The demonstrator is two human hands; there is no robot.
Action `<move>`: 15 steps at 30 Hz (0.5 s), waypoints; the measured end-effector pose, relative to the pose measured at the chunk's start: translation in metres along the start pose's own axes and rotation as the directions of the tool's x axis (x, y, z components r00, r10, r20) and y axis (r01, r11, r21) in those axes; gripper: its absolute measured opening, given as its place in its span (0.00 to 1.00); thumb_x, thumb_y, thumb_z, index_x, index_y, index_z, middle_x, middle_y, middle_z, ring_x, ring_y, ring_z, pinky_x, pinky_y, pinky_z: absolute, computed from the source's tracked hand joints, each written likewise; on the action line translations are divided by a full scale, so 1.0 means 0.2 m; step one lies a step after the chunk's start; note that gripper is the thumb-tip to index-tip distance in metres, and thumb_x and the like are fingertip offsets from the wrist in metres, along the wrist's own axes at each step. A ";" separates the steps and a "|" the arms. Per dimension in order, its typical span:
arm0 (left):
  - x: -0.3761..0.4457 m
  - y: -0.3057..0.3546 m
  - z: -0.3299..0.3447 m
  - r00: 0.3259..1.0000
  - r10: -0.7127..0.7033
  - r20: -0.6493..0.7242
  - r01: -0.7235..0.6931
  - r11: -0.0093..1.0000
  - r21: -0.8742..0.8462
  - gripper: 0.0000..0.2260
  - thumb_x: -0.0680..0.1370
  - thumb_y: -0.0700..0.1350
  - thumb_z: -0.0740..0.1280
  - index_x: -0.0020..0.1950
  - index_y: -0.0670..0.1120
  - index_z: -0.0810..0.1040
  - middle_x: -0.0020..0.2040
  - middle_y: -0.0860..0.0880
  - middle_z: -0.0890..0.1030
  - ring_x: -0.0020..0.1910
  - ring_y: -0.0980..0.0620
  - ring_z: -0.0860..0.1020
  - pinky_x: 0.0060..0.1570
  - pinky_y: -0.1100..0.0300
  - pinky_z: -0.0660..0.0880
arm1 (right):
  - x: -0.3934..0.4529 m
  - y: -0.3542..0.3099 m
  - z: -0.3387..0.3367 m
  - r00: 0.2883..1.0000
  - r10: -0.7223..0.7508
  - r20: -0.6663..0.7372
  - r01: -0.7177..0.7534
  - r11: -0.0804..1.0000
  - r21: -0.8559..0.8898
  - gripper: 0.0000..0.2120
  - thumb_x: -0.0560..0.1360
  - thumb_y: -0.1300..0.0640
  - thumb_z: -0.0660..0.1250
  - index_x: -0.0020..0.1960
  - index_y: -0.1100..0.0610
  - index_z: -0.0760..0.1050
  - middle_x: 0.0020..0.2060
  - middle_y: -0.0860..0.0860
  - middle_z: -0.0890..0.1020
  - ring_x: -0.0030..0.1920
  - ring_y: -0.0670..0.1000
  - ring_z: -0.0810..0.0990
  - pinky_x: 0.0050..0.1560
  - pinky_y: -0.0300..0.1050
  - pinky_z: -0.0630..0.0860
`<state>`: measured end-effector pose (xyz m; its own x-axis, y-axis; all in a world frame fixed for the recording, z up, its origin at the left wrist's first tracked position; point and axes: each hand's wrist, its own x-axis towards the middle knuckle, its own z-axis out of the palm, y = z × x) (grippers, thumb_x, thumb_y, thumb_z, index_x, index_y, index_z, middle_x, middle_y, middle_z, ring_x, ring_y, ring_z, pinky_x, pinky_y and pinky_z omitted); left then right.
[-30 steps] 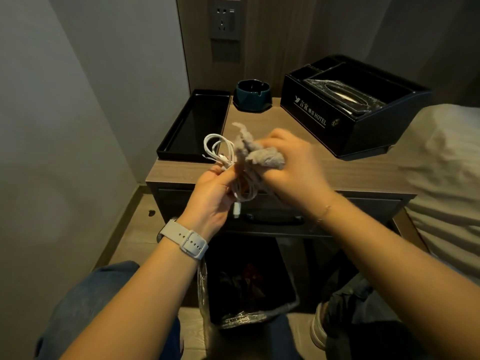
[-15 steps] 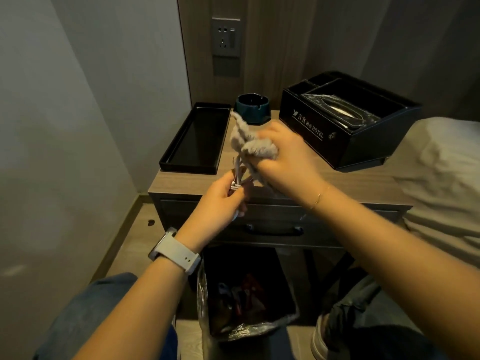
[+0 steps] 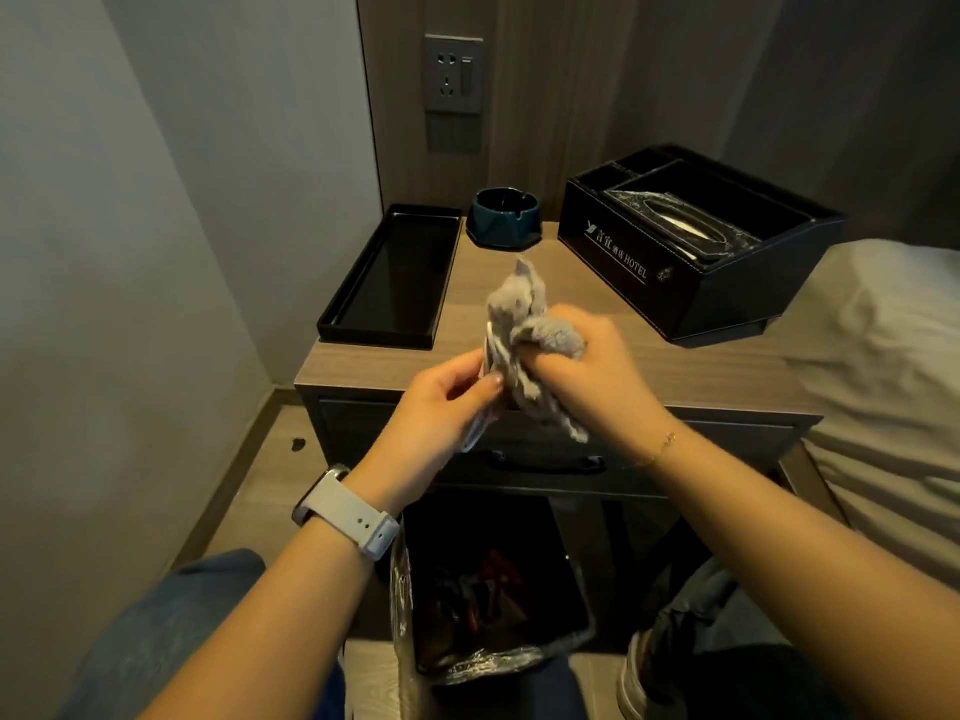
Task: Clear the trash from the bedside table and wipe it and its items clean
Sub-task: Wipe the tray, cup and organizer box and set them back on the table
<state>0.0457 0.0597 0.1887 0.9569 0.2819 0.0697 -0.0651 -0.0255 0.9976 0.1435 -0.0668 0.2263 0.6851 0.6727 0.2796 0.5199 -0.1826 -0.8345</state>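
Head view. The white cable (image 3: 485,387), a loose open loop a second ago, is now drawn tight into a narrow bundle between the hands. Left hand (image 3: 441,407) pinches the cable's lower part, thumb against fingers. Right hand (image 3: 592,366) is clenched round the grey cloth (image 3: 524,324), which wraps the cable's upper part; a cloth tail hangs below the fist. Both are held above the tabletop (image 3: 727,376) front edge. The camera sits lower and closer than before.

Behind the hands on the tabletop: black tray (image 3: 389,275), nothing visible inside; dark ashtray (image 3: 503,216), contents unclear; black hotel box (image 3: 691,241) holding a plastic-wrapped tissue pack (image 3: 680,226). Below the tabletop, a lined bin (image 3: 493,589) holds dark wrappers.
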 end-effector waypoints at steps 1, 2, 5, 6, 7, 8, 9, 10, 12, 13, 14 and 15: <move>0.00 -0.01 0.00 0.999 0.038 -0.015 -0.037 0.997 0.067 0.12 0.80 0.39 0.63 0.61 0.48 0.80 0.50 0.52 0.84 0.54 0.54 0.81 0.58 0.58 0.76 | -0.03 0.01 0.00 0.999 0.021 0.045 -0.021 1.000 -0.014 0.05 0.72 0.66 0.67 0.39 0.60 0.76 0.37 0.55 0.78 0.36 0.49 0.76 0.37 0.42 0.73; -0.01 -0.02 0.01 0.998 0.064 -0.024 -0.060 0.991 0.117 0.12 0.79 0.39 0.64 0.61 0.47 0.80 0.52 0.52 0.84 0.56 0.54 0.80 0.60 0.56 0.75 | -0.04 0.02 -0.04 0.996 0.045 0.077 -0.040 0.997 -0.065 0.04 0.72 0.65 0.67 0.38 0.61 0.77 0.37 0.56 0.78 0.36 0.51 0.76 0.38 0.45 0.73; 0.01 -0.03 0.02 0.988 0.062 -0.141 -0.045 0.991 0.125 0.13 0.76 0.43 0.70 0.59 0.51 0.81 0.50 0.52 0.85 0.54 0.53 0.81 0.58 0.51 0.77 | -0.04 0.01 -0.22 0.990 0.133 0.050 -0.120 0.972 -0.202 0.04 0.72 0.62 0.69 0.39 0.58 0.76 0.34 0.53 0.80 0.35 0.50 0.79 0.39 0.48 0.76; 0.02 -0.03 0.02 0.977 0.081 -0.199 -0.048 0.985 0.167 0.12 0.74 0.45 0.71 0.57 0.55 0.81 0.48 0.53 0.85 0.51 0.54 0.82 0.56 0.51 0.78 | -0.02 0.00 -0.27 0.994 0.106 -0.002 -0.103 0.965 -0.240 0.04 0.72 0.60 0.69 0.39 0.56 0.76 0.34 0.52 0.80 0.35 0.49 0.79 0.40 0.48 0.76; 0.03 -0.02 0.02 0.966 0.110 -0.234 -0.056 0.973 0.225 0.12 0.73 0.48 0.73 0.55 0.57 0.81 0.46 0.54 0.85 0.49 0.55 0.82 0.54 0.53 0.78 | -0.01 -0.01 -0.29 0.997 0.056 -0.052 -0.067 0.962 -0.265 0.04 0.72 0.58 0.69 0.39 0.54 0.76 0.34 0.51 0.80 0.37 0.48 0.79 0.41 0.48 0.77; 0.04 -0.03 0.01 0.960 0.133 -0.245 -0.065 0.961 0.268 0.13 0.71 0.49 0.74 0.55 0.57 0.82 0.45 0.54 0.85 0.47 0.55 0.82 0.51 0.55 0.78 | 0.01 -0.03 -0.28 0.997 -0.008 -0.083 -0.015 0.963 -0.270 0.04 0.73 0.57 0.69 0.39 0.52 0.76 0.36 0.50 0.80 0.39 0.48 0.80 0.42 0.48 0.78; 0.04 -0.03 0.02 0.959 0.150 -0.239 -0.078 0.955 0.287 0.13 0.70 0.50 0.74 0.55 0.55 0.83 0.44 0.53 0.85 0.46 0.55 0.82 0.49 0.56 0.78 | 0.02 -0.05 -0.24 0.995 -0.062 -0.083 0.038 0.963 -0.268 0.03 0.73 0.57 0.69 0.41 0.50 0.76 0.39 0.50 0.79 0.40 0.49 0.79 0.43 0.49 0.78; 0.05 -0.03 0.03 0.960 0.164 -0.228 -0.092 0.950 0.297 0.14 0.70 0.51 0.75 0.55 0.53 0.84 0.44 0.53 0.85 0.45 0.55 0.81 0.47 0.56 0.78 | 0.02 -0.06 -0.19 0.992 -0.116 -0.055 0.094 0.950 -0.298 0.02 0.73 0.56 0.68 0.43 0.50 0.77 0.41 0.50 0.78 0.41 0.49 0.78 0.43 0.50 0.77; 0.05 -0.03 0.03 0.952 0.203 -0.230 -0.123 0.940 0.319 0.14 0.70 0.52 0.74 0.54 0.52 0.84 0.43 0.52 0.84 0.44 0.54 0.81 0.46 0.54 0.77 | 0.02 -0.04 -0.11 0.985 -0.168 0.032 0.165 0.878 -0.450 0.05 0.74 0.51 0.67 0.50 0.48 0.79 0.44 0.49 0.75 0.40 0.48 0.74 0.39 0.46 0.74; 0.05 -0.02 0.03 0.944 0.214 -0.250 -0.129 0.939 0.318 0.13 0.70 0.52 0.74 0.54 0.53 0.84 0.43 0.51 0.84 0.44 0.53 0.81 0.46 0.54 0.78 | 0.00 -0.01 -0.09 0.984 -0.157 0.080 0.176 0.844 -0.506 0.06 0.74 0.49 0.66 0.50 0.48 0.78 0.43 0.48 0.73 0.40 0.47 0.73 0.37 0.45 0.72; 0.06 -0.01 0.02 0.937 0.217 -0.275 -0.130 0.945 0.301 0.12 0.71 0.50 0.74 0.54 0.54 0.84 0.44 0.51 0.84 0.45 0.54 0.82 0.48 0.54 0.79 | -0.02 0.01 -0.10 0.984 -0.130 0.119 0.173 0.840 -0.514 0.06 0.74 0.47 0.65 0.47 0.47 0.78 0.43 0.47 0.73 0.39 0.46 0.73 0.37 0.47 0.73; 0.06 0.00 0.01 0.933 0.220 -0.287 -0.138 0.950 0.280 0.11 0.72 0.48 0.74 0.53 0.56 0.82 0.45 0.52 0.84 0.46 0.55 0.82 0.50 0.54 0.80 | -0.04 0.02 -0.12 0.983 -0.111 0.143 0.168 0.856 -0.489 0.06 0.73 0.45 0.64 0.45 0.45 0.77 0.42 0.47 0.74 0.40 0.46 0.74 0.38 0.51 0.75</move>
<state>0.0579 0.0611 0.1901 0.7969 0.5322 0.2858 -0.1143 -0.3317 0.9364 0.1520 -0.0901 0.2309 0.5432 0.7844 0.2995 0.8094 -0.3945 -0.4350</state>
